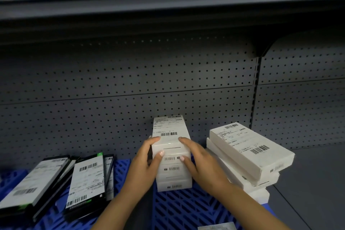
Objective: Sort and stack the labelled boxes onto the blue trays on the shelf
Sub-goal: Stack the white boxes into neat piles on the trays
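Hands: left hand (147, 157) and right hand (196, 157) clasp tall stack of white labelled cardboard boxes (172, 155) | long axis runs away from person, centre frame, over blue slatted plastic tray (179, 209)

Bare forearms, no sleeves; pale polished nails.

Shelf bay: upper shelf (168, 11) overhangs, caps headroom. Pegboard (112, 89) closes the back. Centre white stack (172, 155) on right tray (179, 209), both hands on it. Skewed white pile (248, 157) just beside it on R, narrow gap btwn. Black boxes (56, 183) crowd left tray (121, 166). Open: tray front below stack; bare shelf (317, 183) far R.
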The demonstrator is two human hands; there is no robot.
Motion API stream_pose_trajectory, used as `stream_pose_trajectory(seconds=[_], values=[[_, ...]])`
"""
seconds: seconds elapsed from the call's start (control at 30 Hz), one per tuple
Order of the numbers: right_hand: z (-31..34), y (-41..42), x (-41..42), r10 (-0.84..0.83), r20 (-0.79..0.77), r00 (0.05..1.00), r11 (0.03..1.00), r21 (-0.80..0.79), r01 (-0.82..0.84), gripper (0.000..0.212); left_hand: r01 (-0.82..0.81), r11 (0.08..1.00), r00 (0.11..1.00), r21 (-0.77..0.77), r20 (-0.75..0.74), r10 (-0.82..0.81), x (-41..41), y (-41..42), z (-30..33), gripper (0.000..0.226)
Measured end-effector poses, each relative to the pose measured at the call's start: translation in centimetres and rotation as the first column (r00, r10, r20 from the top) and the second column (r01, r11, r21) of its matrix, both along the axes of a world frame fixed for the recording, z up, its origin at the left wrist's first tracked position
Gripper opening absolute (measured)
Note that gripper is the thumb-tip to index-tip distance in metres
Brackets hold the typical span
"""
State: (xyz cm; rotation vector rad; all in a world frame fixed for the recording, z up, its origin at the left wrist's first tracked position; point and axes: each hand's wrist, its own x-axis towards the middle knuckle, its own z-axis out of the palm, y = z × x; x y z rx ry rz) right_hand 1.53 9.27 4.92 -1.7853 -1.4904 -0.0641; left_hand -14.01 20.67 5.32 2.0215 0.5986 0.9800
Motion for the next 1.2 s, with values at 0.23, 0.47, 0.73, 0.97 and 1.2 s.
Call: stream_pose_trajectory(seconds=[0.23,0.47,0.73,0.97,1.2], values=[[-0.2,0.2,0.1,-0.026,-0.081,0.996,0.999,-0.023,0.024,0.067,-0.001,1.0,1.0,0.01,-0.027,0.002,-0.1,-0.1,0.7,0.028],[-0.2,0.4,0.7,-0.075,-0.041,0.996,0.996,-0.045,0.073,0.064,0.009,1.0,0.999,0.017,-0.047,-0.009,-0.2,-0.2,0.7,0.033],[0.2,-0.4,0.1,-0.046,0.151,0.988,0.999,0.013,0.045,0.072,0.067,0.998,0.993,-0.02,-0.096,-0.069,-0.6,0.1,-0.2,0.066],[0.3,-0.4,0.0,-0.057,0.18,0.982,0.992,-0.099,0.075,0.078,0.073,0.995,0.997,-0.066,-0.023,-0.075,-0.2,0.2,-0.8,0.073],[0.2,-0.1,0.3,-0.068,0.176,0.982,0.984,-0.149,0.095,0.078,0.09,0.993,0.996,-0.073,0.008,-0.089,0.1,0.7,-1.4,0.076]])
